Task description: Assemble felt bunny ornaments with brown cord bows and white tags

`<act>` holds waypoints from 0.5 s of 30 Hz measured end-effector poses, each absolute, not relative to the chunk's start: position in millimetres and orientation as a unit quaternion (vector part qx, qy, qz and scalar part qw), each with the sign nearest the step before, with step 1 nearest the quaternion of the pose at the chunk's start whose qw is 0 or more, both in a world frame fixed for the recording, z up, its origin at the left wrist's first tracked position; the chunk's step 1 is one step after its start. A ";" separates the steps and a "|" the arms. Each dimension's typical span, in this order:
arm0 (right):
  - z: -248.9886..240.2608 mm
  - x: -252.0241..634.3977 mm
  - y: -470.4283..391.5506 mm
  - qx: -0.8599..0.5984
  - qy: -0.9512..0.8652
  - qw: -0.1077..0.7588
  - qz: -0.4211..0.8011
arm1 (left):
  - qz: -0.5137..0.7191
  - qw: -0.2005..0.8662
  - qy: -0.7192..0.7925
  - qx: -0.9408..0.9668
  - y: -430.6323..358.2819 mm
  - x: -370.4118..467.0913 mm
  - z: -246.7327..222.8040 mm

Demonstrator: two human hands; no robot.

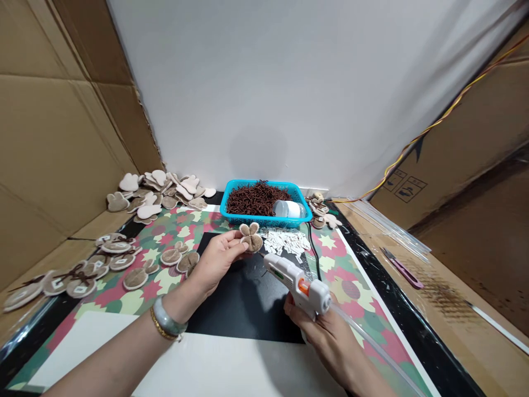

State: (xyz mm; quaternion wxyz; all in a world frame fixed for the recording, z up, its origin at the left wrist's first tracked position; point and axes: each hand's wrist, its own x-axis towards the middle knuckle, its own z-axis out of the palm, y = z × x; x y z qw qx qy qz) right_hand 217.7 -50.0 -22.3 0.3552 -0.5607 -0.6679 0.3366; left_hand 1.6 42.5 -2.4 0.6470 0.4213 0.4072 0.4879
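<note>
Between the thumb and fingers of my left hand (221, 255) is a small brown felt bunny-head patch (251, 241) with two ears. My right hand (316, 325) is wrapped round the handle of a white hot glue gun (295, 280), a clear glue stick (372, 344) trailing from its back. The gun's nozzle points at the patch's lower edge; whether they touch I cannot tell. Below both hands lies a black mat (248, 306). Small white labels (287, 242) are scattered just beyond the gun. Several more bunny patches (138, 275) lie left of my left hand.
A turquoise basket (225, 212) at the back holds brown bows (254, 198) and a clear jar (287, 209). Finished-looking patches with bows (76, 278) line the left edge; a pile of felt pieces (169, 190) sits behind. At right lie a pink cutter (403, 269) and clear glue sticks (390, 226).
</note>
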 end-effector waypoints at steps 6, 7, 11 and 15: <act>-18.6 223.1 -46.1 -0.518 -0.759 0.320 0.230 | 0.490 0.647 0.417 0.409 45.7 -3.3 -5.1; -21.2 225.1 -44.9 -0.514 -0.768 0.317 0.213 | 0.488 0.649 0.418 0.407 46.4 -4.4 -5.5; -34.2 233.4 -43.1 -0.527 -0.774 0.304 0.179 | 0.481 0.657 0.424 0.396 49.4 -8.0 -7.1; -31.8 242.9 -45.2 -0.552 -0.760 0.267 0.216 | 0.483 0.656 0.433 0.386 51.7 -9.1 -9.6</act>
